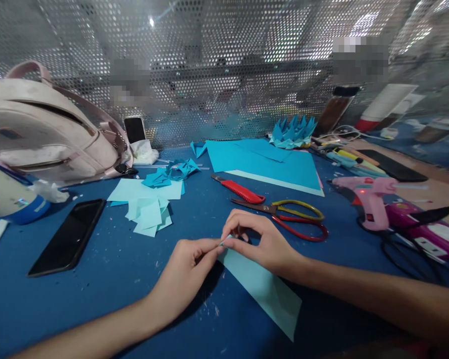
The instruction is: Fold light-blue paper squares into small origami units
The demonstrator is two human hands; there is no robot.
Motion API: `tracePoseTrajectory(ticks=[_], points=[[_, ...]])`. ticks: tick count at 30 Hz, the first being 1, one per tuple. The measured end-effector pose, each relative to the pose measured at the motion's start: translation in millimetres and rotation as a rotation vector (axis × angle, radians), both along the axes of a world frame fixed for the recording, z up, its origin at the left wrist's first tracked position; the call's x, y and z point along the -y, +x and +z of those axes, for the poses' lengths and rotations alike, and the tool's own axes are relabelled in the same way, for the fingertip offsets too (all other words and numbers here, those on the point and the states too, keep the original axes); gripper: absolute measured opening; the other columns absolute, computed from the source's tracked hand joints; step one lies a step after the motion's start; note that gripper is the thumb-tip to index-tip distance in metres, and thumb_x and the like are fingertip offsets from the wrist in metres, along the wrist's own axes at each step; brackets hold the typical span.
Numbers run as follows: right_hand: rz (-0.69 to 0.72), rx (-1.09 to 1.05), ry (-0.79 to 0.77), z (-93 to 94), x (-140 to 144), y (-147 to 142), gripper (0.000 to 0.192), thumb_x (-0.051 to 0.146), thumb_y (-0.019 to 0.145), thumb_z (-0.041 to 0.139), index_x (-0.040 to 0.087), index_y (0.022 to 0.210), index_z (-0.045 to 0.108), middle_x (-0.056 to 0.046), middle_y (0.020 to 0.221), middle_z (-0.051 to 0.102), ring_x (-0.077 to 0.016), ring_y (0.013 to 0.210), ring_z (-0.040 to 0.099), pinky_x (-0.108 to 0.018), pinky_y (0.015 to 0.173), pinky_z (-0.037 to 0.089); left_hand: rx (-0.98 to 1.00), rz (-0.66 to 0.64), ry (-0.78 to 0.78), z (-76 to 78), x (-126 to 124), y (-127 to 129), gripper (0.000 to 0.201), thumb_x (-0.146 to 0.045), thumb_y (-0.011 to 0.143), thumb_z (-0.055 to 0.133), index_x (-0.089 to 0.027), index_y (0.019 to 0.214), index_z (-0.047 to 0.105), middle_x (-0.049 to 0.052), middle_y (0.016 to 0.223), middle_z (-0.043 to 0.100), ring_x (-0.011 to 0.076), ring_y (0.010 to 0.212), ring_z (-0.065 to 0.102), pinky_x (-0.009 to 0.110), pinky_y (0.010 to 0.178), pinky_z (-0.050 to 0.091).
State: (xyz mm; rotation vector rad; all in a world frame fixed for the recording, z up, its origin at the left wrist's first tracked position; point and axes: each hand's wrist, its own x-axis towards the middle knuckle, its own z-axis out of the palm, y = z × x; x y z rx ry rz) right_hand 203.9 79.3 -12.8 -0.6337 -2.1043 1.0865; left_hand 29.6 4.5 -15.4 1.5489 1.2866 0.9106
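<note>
Blue table (108, 279) under perforated metal screen (224, 65), scissors (284, 217) beside hands

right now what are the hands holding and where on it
Both hands, left hand and right hand, pinch the top end of a light blue paper strip.

Blue table top (108, 279) fills near and middle ground. Perforated metal screen (224, 65) spans far side, bright light spots glinting through holes. Brown surface (437, 192) at right.
</note>
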Motion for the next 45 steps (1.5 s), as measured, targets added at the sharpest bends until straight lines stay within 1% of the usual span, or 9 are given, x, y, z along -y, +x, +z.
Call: tracePoseTrajectory(ticks=[3,6,10,15,25,31,36,40,45], points=[[-0.02,-0.015,-0.027,3.7,2.4,0.3,0.027,0.037,0.089,0.063,0.017,0.072,0.06,-0.001,0.072,0.054,-0.0126,0.065,0.05,-0.025,0.055,0.037,0.048,0.036,0.0,-0.7,-2.7,-2.0,0.024,-0.03,0.09,0.057,-0.023,0.094,0.08,-0.001,0.082,0.078,0.0192,0.074,0.067,0.025,0.067,0.048],[-0.071,-0.038,-0.07,5.2,2.9,1.5,0.025,0.034,0.089,0.062,0.018,0.071,0.055,0.0,0.072,0.052,-0.0125,0.064,0.049,-0.025,0.056,0.038,0.144,0.167,0.008,3.4,-7.3,-5.6,0.016,-0.028,0.082,0.067,-0.023,0.088,0.081,0.003,0.089,0.079,0.0224,0.082,0.072,0.029,0.076,0.053],[-0.13,-0.093,-0.102,3.1,0.2,3.2,0.021,0.029,0.089,0.06,0.018,0.072,0.054,0.0,0.072,0.051,-0.0126,0.065,0.049,-0.025,0.058,0.038,0.15,0.275,-0.006,11.0,-13.6,-10.9,0.009,-0.026,0.074,0.074,-0.019,0.069,0.077,0.005,0.077,0.078,0.0205,0.073,0.071,0.027,0.067,0.054],[-0.142,-0.094,-0.102,-0.4,-2.5,2.2,0.018,0.029,0.089,0.06,0.018,0.075,0.056,0.0,0.074,0.053,-0.0132,0.068,0.05,-0.025,0.059,0.039,0.127,0.232,0.02,12.1,-14.3,-12.8,0.01,-0.023,0.076,0.071,-0.017,0.068,0.071,0.004,0.074,0.076,0.0169,0.069,0.069,0.025,0.065,0.053],[-0.065,0.035,0.068,-0.5,-1.7,0.0,0.023,0.037,0.09,0.063,0.019,0.076,0.064,-0.003,0.079,0.063,-0.0161,0.076,0.055,-0.027,0.062,0.039,0.099,0.172,0.067,7.6,-8.5,-5.9,0.011,-0.02,0.078,0.067,-0.016,0.068,0.069,0.004,0.075,0.074,0.018,0.073,0.069,0.026,0.069,0.053],[-0.075,0.086,0.111,-0.3,-13.2,4.3,0.013,0.02,0.088,0.065,0.019,0.075,0.063,-0.001,0.079,0.063,-0.0154,0.079,0.054,-0.026,0.066,0.039,0.116,0.181,0.105,6.9,-8.2,-8.5,0.012,-0.014,0.078,0.065,-0.017,0.066,0.064,0.004,0.087,0.076,0.0161,0.078,0.07,0.024,0.069,0.055],[-0.113,0.075,0.149,3.7,-26.8,10.5,0.012,0.02,0.088,0.064,0.019,0.076,0.062,-0.002,0.081,0.063,-0.0154,0.079,0.054,-0.027,0.066,0.039,0.086,0.209,0.119,7.2,-7.4,-14.0,0.013,-0.016,0.079,0.065,-0.018,0.066,0.063,0.005,0.089,0.076,0.0177,0.082,0.07,0.026,0.072,0.056],[-0.175,0.006,0.103,8.0,-28.0,10.2,0.012,0.021,0.089,0.061,0.018,0.077,0.062,-0.002,0.082,0.062,-0.0149,0.078,0.054,-0.026,0.065,0.038,0.086,0.221,0.095,6.3,-7.3,-16.8,0.014,-0.017,0.079,0.066,-0.017,0.066,0.062,0.006,0.091,0.075,0.0178,0.083,0.07,0.026,0.072,0.055],[-0.051,0.012,-0.008,5.9,-16.0,5.3,0.01,0.026,0.087,0.066,0.018,0.083,0.064,-0.002,0.084,0.064,-0.0136,0.075,0.056,-0.024,0.064,0.04,0.153,0.219,0.108,4.3,-10.8,-14.0,0.013,-0.019,0.081,0.066,-0.017,0.069,0.062,0.004,0.09,0.074,0.0138,0.076,0.067,0.022,0.067,0.053]])
